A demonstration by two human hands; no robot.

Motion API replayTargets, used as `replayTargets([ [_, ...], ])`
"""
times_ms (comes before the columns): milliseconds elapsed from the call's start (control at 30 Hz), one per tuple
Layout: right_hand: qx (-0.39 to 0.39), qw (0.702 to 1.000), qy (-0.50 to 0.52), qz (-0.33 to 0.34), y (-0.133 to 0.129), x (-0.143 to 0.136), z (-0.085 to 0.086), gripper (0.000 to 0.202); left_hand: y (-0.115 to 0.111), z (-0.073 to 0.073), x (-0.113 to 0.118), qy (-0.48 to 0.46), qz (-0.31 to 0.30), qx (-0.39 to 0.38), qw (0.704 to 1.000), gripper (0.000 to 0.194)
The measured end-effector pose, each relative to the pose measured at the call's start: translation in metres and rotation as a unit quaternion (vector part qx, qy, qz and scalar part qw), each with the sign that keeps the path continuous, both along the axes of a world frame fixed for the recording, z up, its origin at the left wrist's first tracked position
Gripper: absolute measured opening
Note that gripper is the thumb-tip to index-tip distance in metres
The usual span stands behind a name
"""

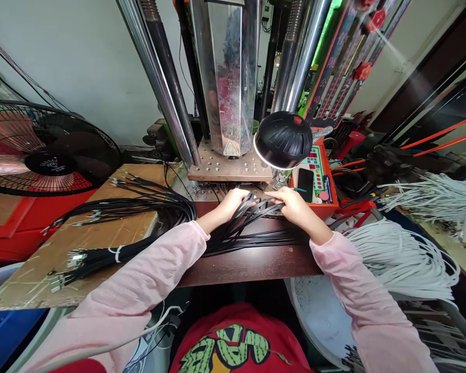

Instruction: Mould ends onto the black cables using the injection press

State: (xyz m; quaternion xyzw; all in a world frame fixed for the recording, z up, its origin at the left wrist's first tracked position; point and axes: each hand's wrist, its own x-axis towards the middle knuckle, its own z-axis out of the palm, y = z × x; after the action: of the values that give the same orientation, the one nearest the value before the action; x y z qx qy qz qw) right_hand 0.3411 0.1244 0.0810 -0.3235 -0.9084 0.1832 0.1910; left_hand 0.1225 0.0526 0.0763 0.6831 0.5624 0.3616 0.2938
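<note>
Head view: my left hand (233,203) and right hand (293,203) both curled over black flat cables (252,220) fanned on the brown surface (252,261), just before the press base plate (225,166). Fingers closed on strands, grip partly hidden. Black lamp (283,140) above right hand

Both arms, in pink sleeves, reach forward and converge toward the middle. The left hand (231,203) lies palm down with its fingers curled under. The right hand (291,203) is just beside it, knuckles up, fingers bent and pointing toward the left one.
</note>
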Motion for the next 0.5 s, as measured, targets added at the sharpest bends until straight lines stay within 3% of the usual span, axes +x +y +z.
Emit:
replayTargets([
  [167,-0.023,0.997,0.047,-0.048,-0.002,-0.003,-0.002,0.035,0.002,-0.017,0.003,0.023,0.014,0.014,1.000,0.035],
  [267,-0.056,0.995,0.072,-0.046,-0.001,-0.005,-0.004,0.031,0.006,-0.023,0.002,0.055,0.015,0.015,0.998,0.033],
  [500,-0.109,0.987,0.113,-0.040,-0.001,-0.006,-0.011,0.028,0.007,-0.009,0.002,0.129,-0.030,0.025,0.991,0.019],
])
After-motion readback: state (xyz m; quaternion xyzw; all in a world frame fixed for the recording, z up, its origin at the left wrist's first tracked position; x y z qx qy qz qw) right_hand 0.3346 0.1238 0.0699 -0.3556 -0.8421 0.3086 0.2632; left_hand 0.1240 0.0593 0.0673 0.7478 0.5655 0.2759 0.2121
